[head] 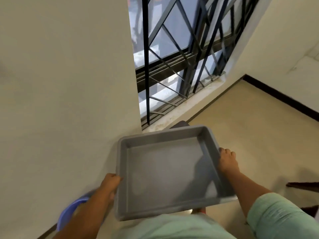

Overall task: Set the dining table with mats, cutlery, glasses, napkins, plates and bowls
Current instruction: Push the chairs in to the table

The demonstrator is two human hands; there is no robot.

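- Left hand (110,184): fingers curl round the left rim of the tray (165,171).
- Right hand (227,160): grips the right rim.
- Tray: grey, empty, held before the body, above the floor (250,135).
- Window (181,57): barred, beyond the tray.

I see a grey square tray (165,171) with raised sides and nothing inside, tilted slightly, held in the air at six o'clock in my view.
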